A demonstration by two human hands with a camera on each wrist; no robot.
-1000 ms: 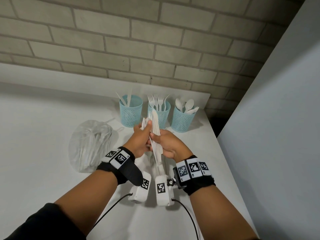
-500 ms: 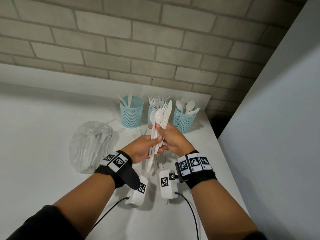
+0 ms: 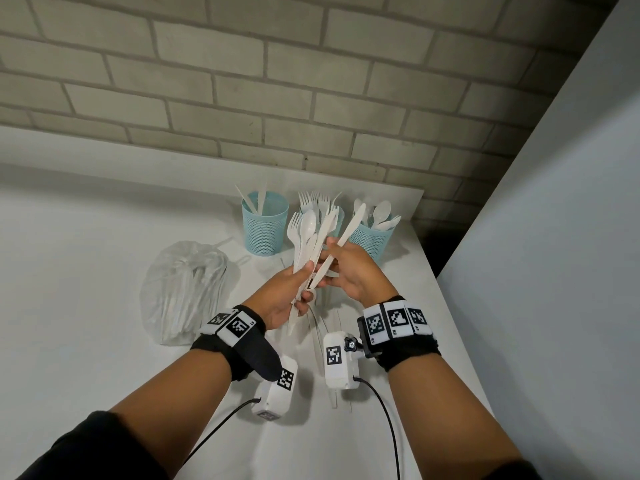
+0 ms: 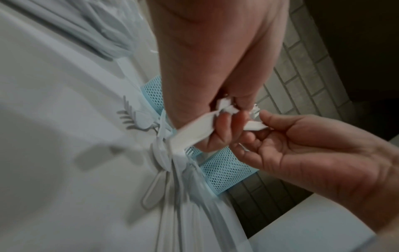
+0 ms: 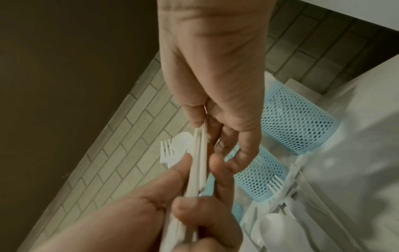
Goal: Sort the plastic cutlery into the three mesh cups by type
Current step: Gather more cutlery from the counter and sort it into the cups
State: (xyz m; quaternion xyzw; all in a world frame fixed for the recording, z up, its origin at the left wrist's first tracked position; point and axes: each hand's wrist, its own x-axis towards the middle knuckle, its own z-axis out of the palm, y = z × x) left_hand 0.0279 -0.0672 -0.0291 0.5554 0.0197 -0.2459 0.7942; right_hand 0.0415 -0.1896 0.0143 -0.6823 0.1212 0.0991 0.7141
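Observation:
My left hand (image 3: 302, 283) grips a fanned bundle of white cutlery (image 3: 305, 241) by the handles, with a fork and a spoon showing at its top. My right hand (image 3: 329, 258) pinches a white knife (image 3: 347, 232) and tilts it rightwards off the bundle. Behind stand three light blue mesh cups. The left cup (image 3: 265, 227) holds knives, the middle cup (image 3: 337, 220) forks, the right cup (image 3: 373, 241) spoons. In the left wrist view, fingers (image 4: 224, 131) curl round the handles (image 4: 194, 132). The right wrist view shows the pinched knife (image 5: 201, 153) edge-on.
A clear plastic bag (image 3: 185, 289) with more cutlery lies left of my hands. Loose cutlery (image 3: 320, 337) lies on the white table (image 3: 69, 271) under my wrists. A brick wall stands behind; a grey panel (image 3: 554, 237) bounds the table's right edge.
The bundle has risen and fanned out. My right hand has moved from gripping the whole bundle to drawing a single knife away towards the right.

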